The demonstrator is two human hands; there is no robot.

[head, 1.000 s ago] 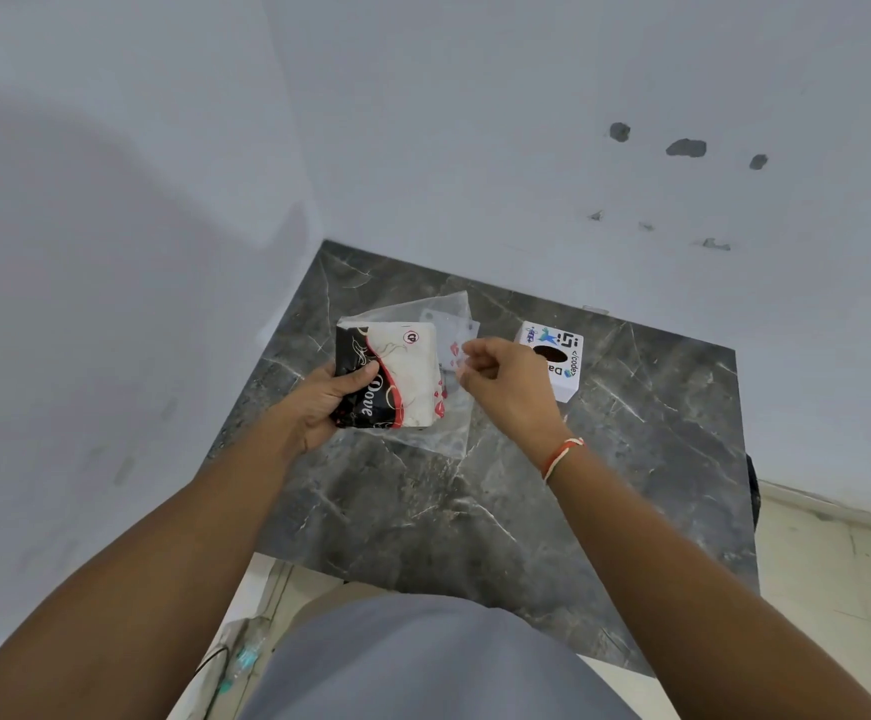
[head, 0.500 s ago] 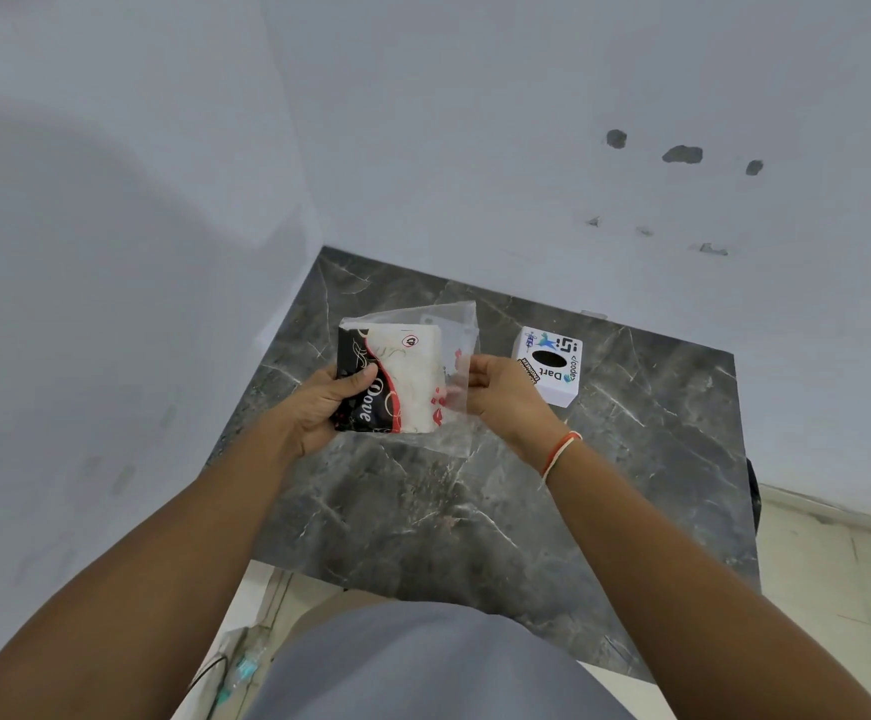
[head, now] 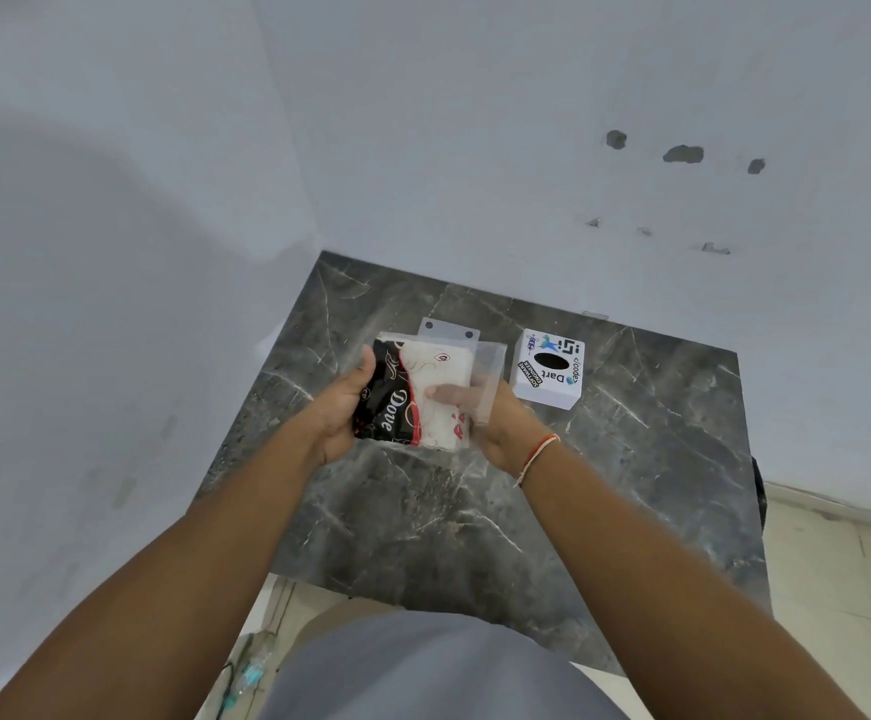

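**Condition of hold.** The left grip (head: 342, 407) is closed round the near-left edge of the clear pouch (head: 488, 366), with the thumb laid over its top corner. The right grip (head: 506, 423) is closed on the opposite edge, and one digit lies across the pale half of the folded cloth (head: 423, 392). Whether that digit sits over or under the film cannot be told.

**Location of item.** The pouch, with the black-and-white printed cloth in it, is held between the two grips and clear of the surface (head: 630, 459) below them. Its hang tab (head: 449, 332) points away from both grips. Loose, unfilled film stands out past the cloth on the right grip's side.

**Adjacent.** A white box (head: 547, 368) with stickers stands on the surface just beyond the right grip, to its outer side.

**Risks noted.**
1. The film looks slick. If either grip eases, the cloth is likely to slide inside the pouch or out of whichever end is open. That end is not visible.
2. Pressing the cloth further in from one side may bunch it against the film and leave it lying crooked.
3. The loose film gives the right grip little purchase, so a pull there may crease or stretch it rather than move the contents.
4. An outward sweep of the right grip would probably strike the box and shift it.
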